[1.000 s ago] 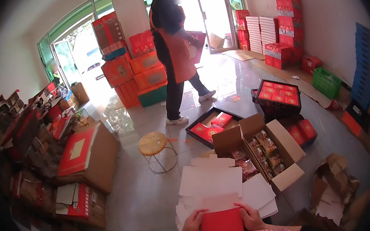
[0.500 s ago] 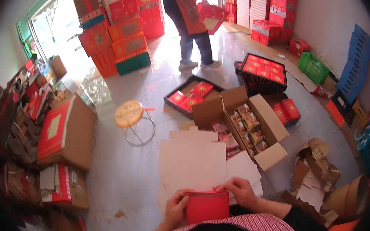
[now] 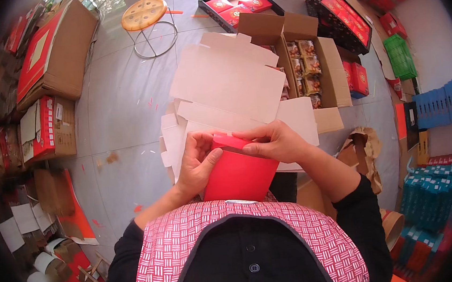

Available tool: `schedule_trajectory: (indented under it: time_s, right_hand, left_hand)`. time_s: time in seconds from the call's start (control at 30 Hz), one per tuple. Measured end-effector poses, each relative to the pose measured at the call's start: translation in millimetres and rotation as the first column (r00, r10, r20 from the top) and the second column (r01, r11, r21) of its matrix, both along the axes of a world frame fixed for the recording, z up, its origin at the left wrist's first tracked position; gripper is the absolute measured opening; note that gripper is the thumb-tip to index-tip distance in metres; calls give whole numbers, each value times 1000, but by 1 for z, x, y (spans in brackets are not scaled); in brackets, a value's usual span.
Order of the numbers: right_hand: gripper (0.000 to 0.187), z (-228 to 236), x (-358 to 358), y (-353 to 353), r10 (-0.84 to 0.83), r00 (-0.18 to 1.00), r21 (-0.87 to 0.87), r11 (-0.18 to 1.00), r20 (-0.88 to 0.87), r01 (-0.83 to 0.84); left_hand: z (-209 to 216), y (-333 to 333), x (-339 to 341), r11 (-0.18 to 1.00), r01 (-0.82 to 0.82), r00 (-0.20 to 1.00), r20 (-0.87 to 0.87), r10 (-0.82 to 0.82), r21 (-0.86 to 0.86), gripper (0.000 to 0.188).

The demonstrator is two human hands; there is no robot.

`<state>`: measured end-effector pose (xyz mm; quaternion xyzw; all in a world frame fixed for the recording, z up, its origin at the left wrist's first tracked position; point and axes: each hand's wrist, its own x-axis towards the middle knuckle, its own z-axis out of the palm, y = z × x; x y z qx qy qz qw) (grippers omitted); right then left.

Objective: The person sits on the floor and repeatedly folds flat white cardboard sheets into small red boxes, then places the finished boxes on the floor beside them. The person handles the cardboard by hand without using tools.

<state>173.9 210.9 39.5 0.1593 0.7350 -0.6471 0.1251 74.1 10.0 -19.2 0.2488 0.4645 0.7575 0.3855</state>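
A red paperboard box (image 3: 239,174) is held upright against my apron, between my two hands. My left hand (image 3: 198,159) grips its upper left edge, the thumb on the near side. My right hand (image 3: 274,142) pinches the folded flap at the top right with thumb and fingers. Flat white die-cut box blanks (image 3: 226,82) lie in a loose stack just beyond my hands. Behind them, to the right, an open brown carton (image 3: 334,72) holds several small packaged snacks (image 3: 309,65) in clear wrappers.
A round wooden-topped stool (image 3: 144,14) stands at the far left. Black trays (image 3: 271,18) hold red boxes at the back. Large cartons (image 3: 62,53) line the left side. A green crate (image 3: 400,57) and blue packs (image 3: 440,105) are at right; crumpled brown paper (image 3: 368,155) is nearer.
My view has tilted down, so the standing person is mostly out of frame. My hands now show nearer the middle, still on the red box, with its top flap more folded over.
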Motion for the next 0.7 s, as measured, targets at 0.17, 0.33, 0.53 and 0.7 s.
schedule_trajectory:
  time_s: [0.17, 0.33, 0.53, 0.7]
  right_hand:
    - [36, -2, 0, 4, 22, 1000, 121, 992, -22, -19]
    - [36, -14, 5, 6, 50, 979, 177, 984, -198, -14]
    - [34, -18, 5, 5, 48, 983, 131, 991, -178, -25]
    - [32, -19, 2, 5, 69, 974, 105, 993, -217, -47]
  left_hand:
    - [4, 5, 1, 998, 8, 1000, 11, -9, 66, 40]
    - [12, 7, -5, 997, -41, 804, -594, -8, -69, 36]
    - [24, 11, -13, 973, -17, 792, -597, -126, -229, 23]
    - [18, 10, -13, 978, 28, 864, -487, -128, -208, 21]
